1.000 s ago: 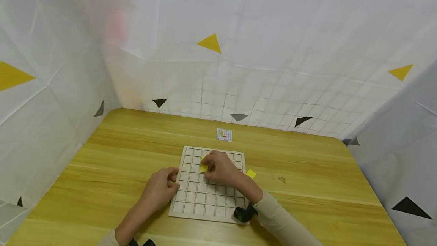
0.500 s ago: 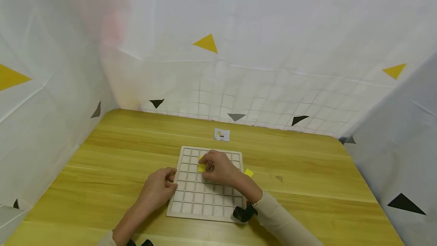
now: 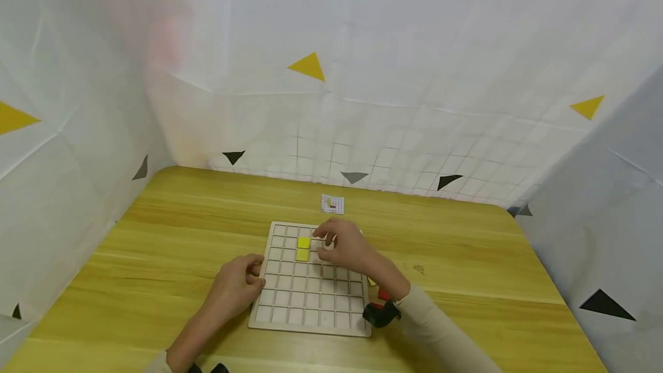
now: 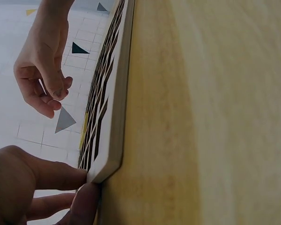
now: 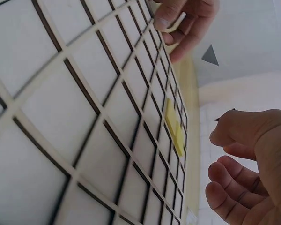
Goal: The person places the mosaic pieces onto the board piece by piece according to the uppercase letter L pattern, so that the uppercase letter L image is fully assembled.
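Observation:
A pale wooden grid board (image 3: 297, 299) lies on the table. Two yellow square tiles (image 3: 303, 243) sit in neighbouring cells near its far side, one behind the other; in the right wrist view the yellow tiles (image 5: 172, 123) lie within the grid. My left hand (image 3: 238, 285) holds the board's left edge, with thumb and index finger (image 4: 61, 175) against the rim in the left wrist view. Just right of the tiles, my right hand (image 3: 348, 244) hovers above the board, fingers loosely bent and apart. Nothing is between its fingers (image 5: 227, 199).
A small printed card (image 3: 332, 204) with a coloured grid pattern lies behind the board. Beside the board's right edge, partly under my right forearm, are a red piece (image 3: 383, 294) and a yellow piece (image 3: 372, 282). White sheeting (image 3: 414, 73) encloses the wooden table (image 3: 466, 258).
My right hand has let go of the yellow tile and moved up and to the right, uncovering both tiles. Red pieces now show beside the right forearm. The left hand stays at the board's edge.

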Motion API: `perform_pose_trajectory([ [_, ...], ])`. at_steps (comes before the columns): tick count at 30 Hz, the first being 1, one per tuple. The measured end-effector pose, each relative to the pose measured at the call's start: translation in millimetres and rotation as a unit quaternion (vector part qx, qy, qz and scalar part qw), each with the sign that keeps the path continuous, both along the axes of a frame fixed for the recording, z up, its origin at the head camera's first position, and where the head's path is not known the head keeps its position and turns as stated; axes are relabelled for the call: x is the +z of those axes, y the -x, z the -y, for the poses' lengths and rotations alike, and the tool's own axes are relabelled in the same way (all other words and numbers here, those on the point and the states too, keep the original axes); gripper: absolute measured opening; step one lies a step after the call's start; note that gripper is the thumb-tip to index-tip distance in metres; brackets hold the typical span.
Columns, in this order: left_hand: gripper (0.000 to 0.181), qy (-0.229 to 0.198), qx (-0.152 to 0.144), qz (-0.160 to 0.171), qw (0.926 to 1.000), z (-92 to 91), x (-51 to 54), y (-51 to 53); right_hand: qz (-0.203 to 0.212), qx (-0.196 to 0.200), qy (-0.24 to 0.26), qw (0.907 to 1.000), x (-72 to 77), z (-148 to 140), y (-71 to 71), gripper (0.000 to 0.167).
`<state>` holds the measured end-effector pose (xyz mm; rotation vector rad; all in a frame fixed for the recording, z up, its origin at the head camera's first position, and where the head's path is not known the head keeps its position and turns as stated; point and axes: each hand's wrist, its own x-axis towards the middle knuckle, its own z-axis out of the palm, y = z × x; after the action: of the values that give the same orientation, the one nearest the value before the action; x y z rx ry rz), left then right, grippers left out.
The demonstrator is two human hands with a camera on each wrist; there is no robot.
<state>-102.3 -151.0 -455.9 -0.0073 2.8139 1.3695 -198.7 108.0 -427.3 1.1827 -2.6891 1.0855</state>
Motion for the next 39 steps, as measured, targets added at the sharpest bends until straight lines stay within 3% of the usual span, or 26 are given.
perform_pose_trajectory([
  [18,0.044,-0.001,0.000,0.005,1.0000,0.1,-2.0,0.7,-0.014,-0.030,0.013,0.9994,11.9,-33.0,5.9,0.025],
  [39,0.044,0.004,0.001,0.011,0.9999,-0.3,0.0,0.5,0.007,-0.098,0.006,0.9952,4.5,-86.3,-0.2,0.024],
])
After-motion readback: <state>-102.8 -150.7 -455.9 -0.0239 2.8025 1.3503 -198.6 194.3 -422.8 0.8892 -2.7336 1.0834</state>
